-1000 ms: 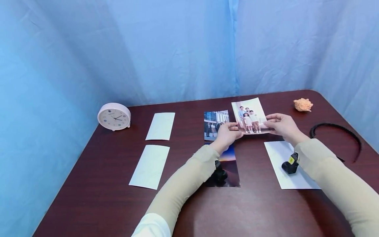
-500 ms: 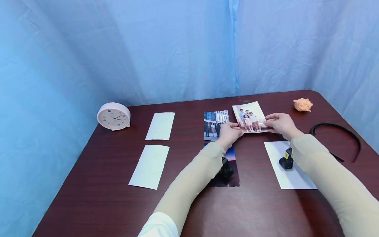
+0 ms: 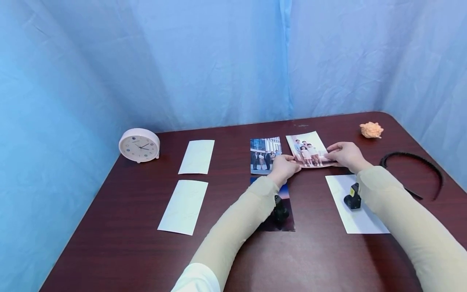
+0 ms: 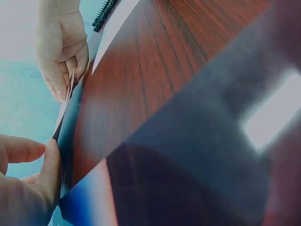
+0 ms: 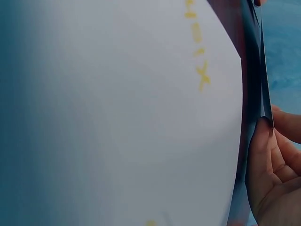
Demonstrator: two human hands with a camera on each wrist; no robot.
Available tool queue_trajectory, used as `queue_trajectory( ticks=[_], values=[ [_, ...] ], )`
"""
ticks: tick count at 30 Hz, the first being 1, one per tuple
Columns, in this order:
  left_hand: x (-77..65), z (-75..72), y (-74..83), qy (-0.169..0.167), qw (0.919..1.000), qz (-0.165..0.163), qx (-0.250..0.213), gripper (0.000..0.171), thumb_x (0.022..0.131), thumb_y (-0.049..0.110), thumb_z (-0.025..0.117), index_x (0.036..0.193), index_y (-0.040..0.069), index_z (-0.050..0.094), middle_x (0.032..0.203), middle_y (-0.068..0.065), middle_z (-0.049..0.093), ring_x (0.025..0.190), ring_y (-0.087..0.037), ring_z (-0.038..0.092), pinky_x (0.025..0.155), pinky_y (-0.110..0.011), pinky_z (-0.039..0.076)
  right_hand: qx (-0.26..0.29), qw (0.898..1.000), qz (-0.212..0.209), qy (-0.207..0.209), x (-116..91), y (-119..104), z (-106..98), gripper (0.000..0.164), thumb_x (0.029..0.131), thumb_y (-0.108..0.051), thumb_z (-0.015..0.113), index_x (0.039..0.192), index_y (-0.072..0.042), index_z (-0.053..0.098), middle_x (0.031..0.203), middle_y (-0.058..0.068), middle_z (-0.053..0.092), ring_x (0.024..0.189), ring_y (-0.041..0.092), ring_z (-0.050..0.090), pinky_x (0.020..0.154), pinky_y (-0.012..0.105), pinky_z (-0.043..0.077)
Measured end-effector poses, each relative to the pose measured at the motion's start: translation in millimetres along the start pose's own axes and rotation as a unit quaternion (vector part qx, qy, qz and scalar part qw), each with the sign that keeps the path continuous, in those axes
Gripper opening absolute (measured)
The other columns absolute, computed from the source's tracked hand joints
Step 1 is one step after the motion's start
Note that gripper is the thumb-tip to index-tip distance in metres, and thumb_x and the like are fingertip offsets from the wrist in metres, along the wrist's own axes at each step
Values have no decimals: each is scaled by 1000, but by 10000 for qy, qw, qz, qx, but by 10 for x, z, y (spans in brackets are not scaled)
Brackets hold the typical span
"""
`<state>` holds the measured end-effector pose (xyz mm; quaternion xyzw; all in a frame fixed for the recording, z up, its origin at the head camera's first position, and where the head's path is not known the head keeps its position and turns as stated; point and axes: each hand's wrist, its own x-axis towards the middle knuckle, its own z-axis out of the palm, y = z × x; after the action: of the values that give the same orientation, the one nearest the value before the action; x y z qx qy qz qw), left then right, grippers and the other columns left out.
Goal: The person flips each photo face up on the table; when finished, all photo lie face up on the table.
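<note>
A family photo print [image 3: 308, 150] is held between both hands near the back of the table, close over the surface. My left hand [image 3: 283, 168] pinches its lower left corner between thumb and finger. On its right edge, the thumb and fingers of my right hand [image 3: 346, 155] pinch the print. Seen from the left wrist, the print [image 4: 64, 109] is nearly edge-on between the two hands. Just left of it lies an office-group photo [image 3: 263, 156]. Under my left forearm is a dark sunset photo [image 3: 288, 217], partly covered by the sleeve and wrist camera.
Two white sheets [image 3: 197, 157] lie in a column on the left. Another white sheet [image 3: 339, 190] is partly under my right forearm. A round clock [image 3: 139, 145] stands at the back left. At the right are a peach-coloured crumpled ball [image 3: 371, 129] and a black headband [image 3: 419, 155].
The family photo has come down and lies flatter, its top edge lower than before. Both hands keep their pinch on it; the forearms have shifted slightly.
</note>
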<state>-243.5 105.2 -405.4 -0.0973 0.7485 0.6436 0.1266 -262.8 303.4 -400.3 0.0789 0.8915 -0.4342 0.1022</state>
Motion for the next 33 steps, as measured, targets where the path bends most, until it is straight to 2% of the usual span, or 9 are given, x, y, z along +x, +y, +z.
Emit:
queue_trajectory(
  ticks=[9,16,20,25,31,33],
  values=[
    [-41,-44,31,-71,9996,-153,217,31,83,-8,60,114,-5,62,96,-13,64,86,-18,65,78,-29,56,-99,9999,29,-39,-15,-6,-8,43,90,-16,62,123,8,49,91,11,61,70,8,59,65,26,55],
    [-86,-148,51,-386,9963,85,757,37,85,-3,61,123,-3,59,113,-15,63,94,-20,63,85,-34,54,-223,9997,18,-39,-12,-7,2,42,90,-17,63,122,8,50,91,13,59,73,12,58,65,26,55],
    [-118,-200,53,-563,9943,185,883,39,87,0,62,125,-2,57,112,-14,64,95,-20,62,88,-36,53,-289,9996,-4,-53,-9,-1,4,42,90,-17,63,121,8,50,91,13,59,72,12,58,64,25,54],
    [-136,-247,51,-609,9953,264,705,37,88,1,62,125,-2,57,103,-14,66,92,-21,65,88,-36,53,-335,9994,-36,-60,-22,-6,9,41,90,-17,63,120,8,51,93,14,59,74,14,59,66,26,55],
    [-116,-292,39,-746,9967,316,95,36,90,0,59,126,-3,55,106,-14,63,100,-26,66,88,-36,53,-525,9986,-78,-86,-35,-1,1,42,89,-21,64,118,8,51,98,18,58,81,20,61,70,31,57],
    [-122,-307,49,-799,9962,350,16,36,91,1,58,127,-3,55,105,-14,63,100,-27,66,88,-36,53,-637,9978,-128,-88,-42,-4,-15,43,89,-22,64,118,7,52,100,20,58,83,22,61,72,33,57]
  ],
)
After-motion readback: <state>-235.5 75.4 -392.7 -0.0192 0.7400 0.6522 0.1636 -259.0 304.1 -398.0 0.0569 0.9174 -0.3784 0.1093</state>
